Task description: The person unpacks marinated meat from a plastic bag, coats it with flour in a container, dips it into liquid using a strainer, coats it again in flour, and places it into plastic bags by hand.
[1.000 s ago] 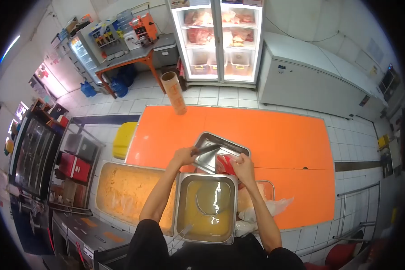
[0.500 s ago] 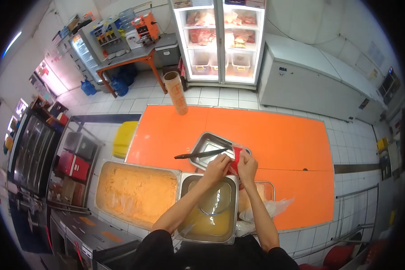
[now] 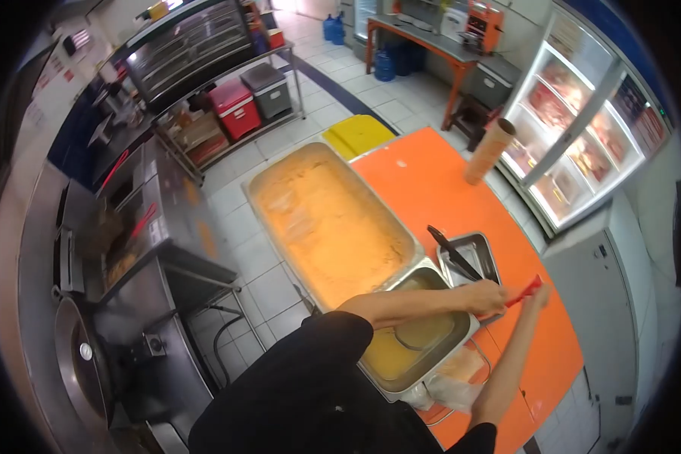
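My left hand (image 3: 489, 298) and my right hand (image 3: 538, 296) are both closed on a red piece of flexible material (image 3: 523, 291), stretched between them; it looks like plastic. Below them, a small steel tray (image 3: 494, 261) rests on the orange table, with a black-handled utensil (image 3: 454, 252), perhaps a knife, lying across it. Under my left forearm is a deep steel pan (image 3: 461, 331) of yellow liquid (image 3: 388, 354), with a round rim partly sunk in it. Clear plastic bags (image 3: 452, 395) and a pale item in a wire-edged holder sit near my right forearm.
A large pan of orange-yellow crumbly powder (image 3: 333, 227) adjoins the liquid pan. A cardboard roll (image 3: 490, 151) stands on the orange table (image 3: 420, 178). A yellow bin lid (image 3: 358, 136) is beyond. Fryers (image 3: 147, 216) and a wok (image 3: 83, 356) line the left; a glass-door fridge (image 3: 575, 121) stands right.
The view has swung left and tilted, so the table appears at the right. My hands have drawn apart, and the red piece is now pulled out into a strip between them.
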`<state>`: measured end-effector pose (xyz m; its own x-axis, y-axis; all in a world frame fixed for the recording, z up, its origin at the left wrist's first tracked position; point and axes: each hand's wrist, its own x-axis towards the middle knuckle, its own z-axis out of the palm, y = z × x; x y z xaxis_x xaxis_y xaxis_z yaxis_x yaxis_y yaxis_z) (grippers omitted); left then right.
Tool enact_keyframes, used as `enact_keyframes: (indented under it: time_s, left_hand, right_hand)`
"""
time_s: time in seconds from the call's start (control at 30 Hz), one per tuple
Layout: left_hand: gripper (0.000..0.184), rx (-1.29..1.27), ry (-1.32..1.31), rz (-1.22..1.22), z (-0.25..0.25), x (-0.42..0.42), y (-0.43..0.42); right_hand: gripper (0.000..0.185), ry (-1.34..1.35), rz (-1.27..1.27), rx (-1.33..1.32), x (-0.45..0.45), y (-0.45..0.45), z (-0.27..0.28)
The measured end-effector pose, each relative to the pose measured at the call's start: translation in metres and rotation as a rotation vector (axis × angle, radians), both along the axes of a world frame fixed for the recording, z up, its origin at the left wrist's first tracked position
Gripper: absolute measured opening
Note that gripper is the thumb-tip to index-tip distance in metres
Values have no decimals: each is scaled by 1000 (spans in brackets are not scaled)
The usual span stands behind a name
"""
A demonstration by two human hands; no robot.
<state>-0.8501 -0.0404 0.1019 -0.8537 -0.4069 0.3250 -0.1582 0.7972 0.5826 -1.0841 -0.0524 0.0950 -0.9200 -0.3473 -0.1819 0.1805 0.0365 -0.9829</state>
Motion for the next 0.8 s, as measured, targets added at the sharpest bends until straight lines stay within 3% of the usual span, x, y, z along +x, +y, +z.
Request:
enact_keyframes:
  time_s: [0.07,0.2,0.27,0.33,0.4,0.43,0.47,0.53,0.57,0.63,0.7,0.73,0.77,0.8]
  left_hand:
    - [17,-286,357,-62,-20,-12,-3]
    - [19,-403,324,-24,-3,37,-17]
    - [17,-281,131,43,35,106,-22]
    - [18,-128,128,117,49,162,-20]
    - [18,91,172,218,58,230,-24]
    - [19,196,182,293,56,265,-28]
    - [22,250,249,425,57,304,-31]
    - [25,522,96,674,37,377,-42]
    - [26,525,-10,763,26,411,-45]
    - [27,546,-130,841,0,457,-41]
    - [35,448,-213,882,-25,484,-37]
    - [35,439,-216,867,-35,489,-37]
    - [36,398,-284,875,-44,489,-35]
    - [37,357,-353,881,-48,489,-35]
  right_hand:
    - [20,-28,-28,-137,-33,-2,16]
    - [24,75,30,-270,-37,7,52]
    - [27,147,86,-311,48,35,87]
    - [29,211,144,-362,120,48,89]
    - [31,509,290,34,166,80,69]
    - [31,509,272,50,156,97,51]
    - [31,401,261,333,136,117,31]
    - [32,270,217,626,149,138,24]
    - [33,585,6,602,184,138,46]
    - [34,901,-200,594,249,134,73]
    - [38,1046,-348,384,312,113,86]
    - [34,1008,-270,255,354,90,80]
    - [27,577,61,234,396,71,86]
    - [24,799,220,427,436,41,78]
